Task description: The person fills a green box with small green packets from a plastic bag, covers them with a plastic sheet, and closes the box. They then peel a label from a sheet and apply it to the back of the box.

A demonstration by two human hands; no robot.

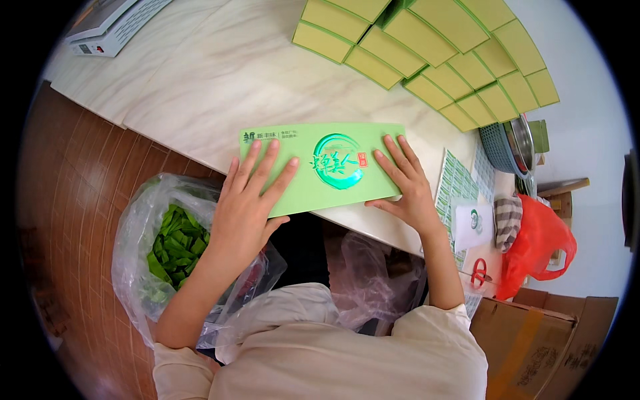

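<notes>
green box [327, 175] at near edge of table [180, 87]. left hand [245, 203], right hand [413, 195]: fingers spread wide on its top, not clamped. press evenly, avoid tipping it.

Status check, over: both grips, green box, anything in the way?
Left grip, right grip: spread open on green box. Printed face up, partly overhanging the table. Nothing else on top; stacked boxes set apart, beyond.
</notes>
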